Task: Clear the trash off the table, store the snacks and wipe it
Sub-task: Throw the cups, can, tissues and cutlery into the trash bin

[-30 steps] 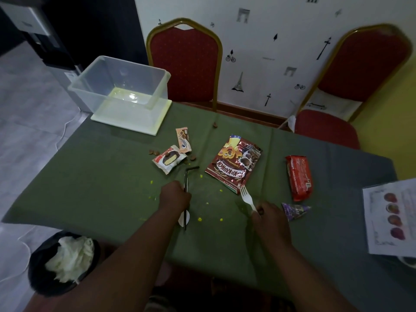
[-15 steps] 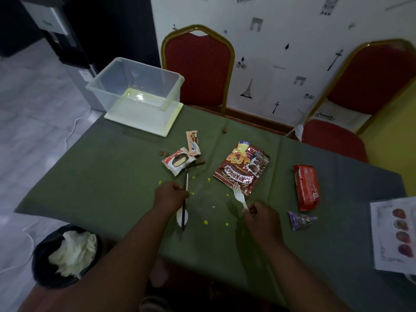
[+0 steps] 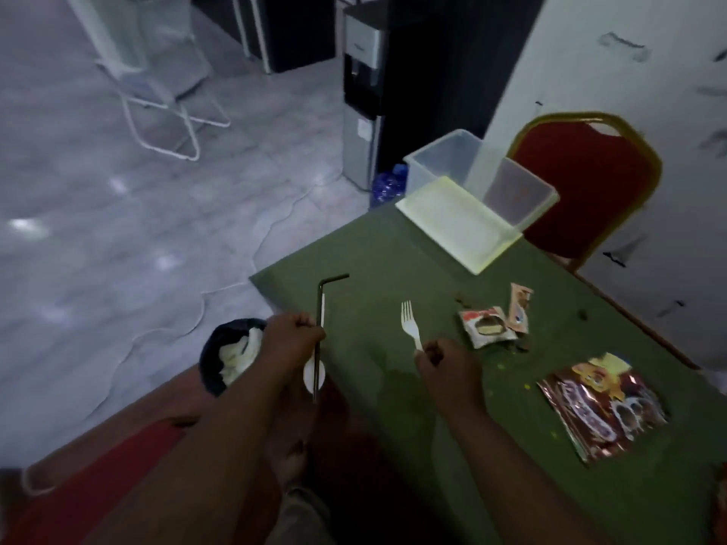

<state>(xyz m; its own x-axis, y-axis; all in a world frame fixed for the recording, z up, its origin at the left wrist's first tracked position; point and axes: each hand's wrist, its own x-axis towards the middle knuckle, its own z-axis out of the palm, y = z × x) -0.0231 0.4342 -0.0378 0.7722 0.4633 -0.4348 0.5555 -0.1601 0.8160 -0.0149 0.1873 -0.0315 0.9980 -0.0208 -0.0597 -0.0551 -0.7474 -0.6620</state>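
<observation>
- Looked onto a grey marbled floor point(image 3: 137, 230) spreading left of the green-clothed table point(image 3: 393, 269), with a water dispenser point(image 3: 362, 112) standing past the table's far corner.
- Found a clear plastic tub point(image 3: 519, 190) resting on its lid at the table's far end, and a red chair point(image 3: 590, 182) just behind that end, against a white wall.
- Noted a black trash bin point(image 3: 212, 371) on the floor just off the table's left edge, with crumpled white paper point(image 3: 240, 352) inside.
- Clamped a bent black straw point(image 3: 319, 304) and a white spoon point(image 3: 314, 373) together in the left hand point(image 3: 291, 340), fingers curled tight, at the table's left edge beside the bin.
- Pinched the handle of a white fork point(image 3: 409, 324) in the right hand point(image 3: 444, 363), tines pointing up, over the table's near part.
- Saw two small snack wrappers point(image 3: 486, 326) side by side mid-table, a brown snack bag point(image 3: 602, 411) flat toward the table's right side, and yellow crumbs point(image 3: 527, 386) between them.
</observation>
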